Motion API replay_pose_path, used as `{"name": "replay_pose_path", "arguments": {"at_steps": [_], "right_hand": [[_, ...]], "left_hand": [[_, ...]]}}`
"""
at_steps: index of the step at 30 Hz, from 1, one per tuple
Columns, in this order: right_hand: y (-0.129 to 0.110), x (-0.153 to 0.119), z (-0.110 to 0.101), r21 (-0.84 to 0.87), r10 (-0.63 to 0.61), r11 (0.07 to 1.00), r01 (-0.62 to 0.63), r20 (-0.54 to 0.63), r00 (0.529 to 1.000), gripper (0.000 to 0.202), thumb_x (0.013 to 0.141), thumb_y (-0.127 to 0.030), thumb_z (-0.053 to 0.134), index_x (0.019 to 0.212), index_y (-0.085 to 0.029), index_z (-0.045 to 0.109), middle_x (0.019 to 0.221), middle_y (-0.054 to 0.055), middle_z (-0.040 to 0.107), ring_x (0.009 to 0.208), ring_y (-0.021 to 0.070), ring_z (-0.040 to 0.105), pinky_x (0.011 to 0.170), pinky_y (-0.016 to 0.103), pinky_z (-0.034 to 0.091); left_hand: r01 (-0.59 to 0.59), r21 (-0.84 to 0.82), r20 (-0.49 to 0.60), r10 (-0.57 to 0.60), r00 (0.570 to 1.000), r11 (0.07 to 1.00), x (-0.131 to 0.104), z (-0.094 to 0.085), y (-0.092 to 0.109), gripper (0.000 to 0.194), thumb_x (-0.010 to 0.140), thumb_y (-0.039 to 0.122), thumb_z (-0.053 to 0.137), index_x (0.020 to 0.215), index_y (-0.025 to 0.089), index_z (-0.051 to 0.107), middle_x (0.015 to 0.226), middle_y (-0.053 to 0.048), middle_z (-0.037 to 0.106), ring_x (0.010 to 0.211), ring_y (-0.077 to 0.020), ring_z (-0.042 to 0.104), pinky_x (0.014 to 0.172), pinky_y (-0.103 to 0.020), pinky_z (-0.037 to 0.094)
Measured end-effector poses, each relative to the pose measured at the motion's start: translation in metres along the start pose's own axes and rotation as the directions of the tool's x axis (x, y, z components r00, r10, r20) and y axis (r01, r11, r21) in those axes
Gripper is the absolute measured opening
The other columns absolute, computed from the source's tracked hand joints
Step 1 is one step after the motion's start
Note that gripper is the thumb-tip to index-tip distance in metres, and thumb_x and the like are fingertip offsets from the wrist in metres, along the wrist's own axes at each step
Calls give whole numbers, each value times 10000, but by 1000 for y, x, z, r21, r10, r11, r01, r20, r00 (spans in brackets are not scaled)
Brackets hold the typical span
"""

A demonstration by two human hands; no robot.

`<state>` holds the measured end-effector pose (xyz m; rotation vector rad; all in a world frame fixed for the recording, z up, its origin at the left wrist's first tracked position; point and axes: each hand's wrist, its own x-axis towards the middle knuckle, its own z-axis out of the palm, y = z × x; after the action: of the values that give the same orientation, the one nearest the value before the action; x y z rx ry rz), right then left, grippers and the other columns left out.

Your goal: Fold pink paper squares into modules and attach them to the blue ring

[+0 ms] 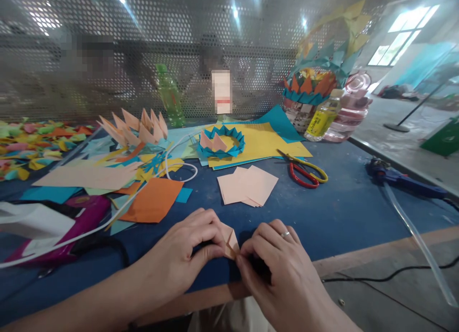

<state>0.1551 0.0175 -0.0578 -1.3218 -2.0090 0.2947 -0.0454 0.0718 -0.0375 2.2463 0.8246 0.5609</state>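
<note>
Between my two hands, close to the table's front edge, is a small folded piece of peach paper [230, 240]. My left hand [202, 236] pinches its left side between thumb and fingers. At its lower right corner, my right hand [270, 255], with a ring on one finger, pinches the paper too. Just beyond lie several loose peach paper squares [247, 186], overlapping. Behind them a ring of folded blue paper [238, 148] holds peach points on its left side. Scissors [304, 171] with red and yellow handles rest to the right of the squares.
Yellow sheets [265, 136], orange paper [152, 200] and a white cable [118, 210] cover the left and middle. A glue gun [405, 179] with a glue stick lies right. Bottles [319, 119] and a paper basket [304, 107] stand at the back by a perforated metal panel [251, 49].
</note>
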Motion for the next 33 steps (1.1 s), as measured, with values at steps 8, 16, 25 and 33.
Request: {"name": "replay_pose_path", "arguments": {"at_steps": [8, 16, 25, 33], "right_hand": [[2, 1, 0, 62, 36, 997, -37, 24, 999, 144, 882, -227, 629, 739, -227, 624, 758, -12, 621, 762, 182, 492, 680, 329, 264], [1, 1, 4, 47, 34, 998, -33, -27, 999, 177, 873, -199, 605, 699, -221, 585, 736, -14, 615, 753, 187, 482, 684, 331, 243], [0, 3, 4, -4, 47, 999, -47, 9, 999, 183, 868, -209, 601, 693, -217, 551, 707, -7, 592, 731, 191, 476, 664, 324, 235], [0, 4, 3, -30, 70, 997, -69, 43, 997, 170, 850, -203, 614, 702, -212, 529, 694, -12, 583, 711, 188, 472, 650, 319, 226]], "left_hand": [[62, 15, -15, -62, 998, 998, 6, 2, 3, 149, 943, 166, 573, 806, 218, 602, 871, 54, 613, 876, -112, 542, 800, -226, 390], [63, 58, -17, -62, 998, 996, 5, 4, 1, 181, 972, 208, 517, 799, 204, 568, 858, 30, 587, 853, -129, 527, 775, -250, 382], [54, 65, -25, -52, 998, 996, 6, 5, 2, 167, 957, 195, 538, 792, 199, 559, 863, 29, 599, 862, -130, 526, 785, -261, 389], [55, 89, -31, -52, 998, 995, 6, 5, 0, 168, 951, 198, 541, 784, 196, 549, 862, 21, 595, 861, -139, 528, 777, -269, 399]]}}
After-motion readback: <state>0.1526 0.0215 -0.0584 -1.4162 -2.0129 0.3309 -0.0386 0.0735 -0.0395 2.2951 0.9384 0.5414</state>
